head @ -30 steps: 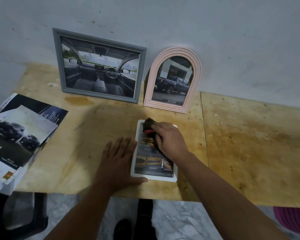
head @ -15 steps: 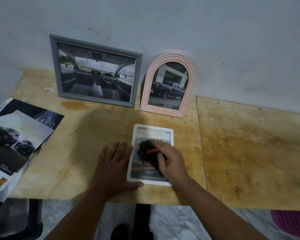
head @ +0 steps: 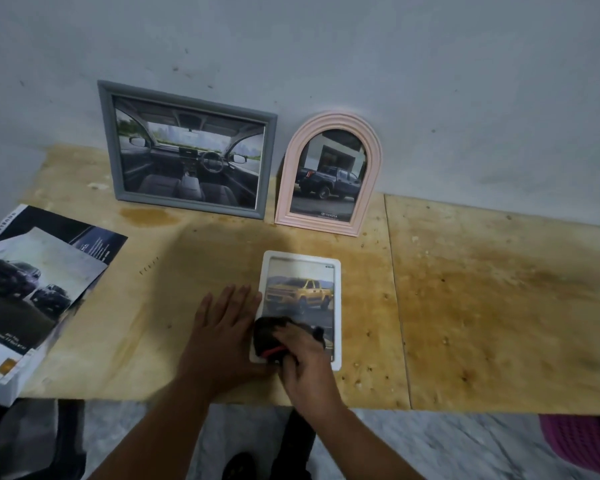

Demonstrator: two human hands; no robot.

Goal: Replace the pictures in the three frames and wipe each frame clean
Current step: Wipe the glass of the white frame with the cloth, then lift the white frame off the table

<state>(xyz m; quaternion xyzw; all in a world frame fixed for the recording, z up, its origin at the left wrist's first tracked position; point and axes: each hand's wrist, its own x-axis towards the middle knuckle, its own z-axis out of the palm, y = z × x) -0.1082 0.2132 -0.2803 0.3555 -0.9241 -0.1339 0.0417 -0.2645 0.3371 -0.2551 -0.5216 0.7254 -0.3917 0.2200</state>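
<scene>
A white frame (head: 336,299) with a yellow pickup picture lies flat on the plywood table (head: 482,306), near its front edge. My right hand (head: 305,365) grips a dark cloth (head: 269,332) with a red trim and presses it on the frame's lower left part. My left hand (head: 222,327) lies flat on the table, fingers straight, against the frame's left edge. A grey frame (head: 187,150) with a car interior picture and a pink arched frame (head: 329,174) with a dark pickup picture lean upright against the wall.
Car brochures and loose printed pages (head: 32,285) lie at the table's left end on a white box. A purple basket (head: 582,445) sits on the floor at the lower right. The right plywood panel is stained.
My right hand has dragged the cloth from the top of the white frame down to its lower left corner, uncovering the yellow pickup picture. My left hand has stayed at the frame's left edge.
</scene>
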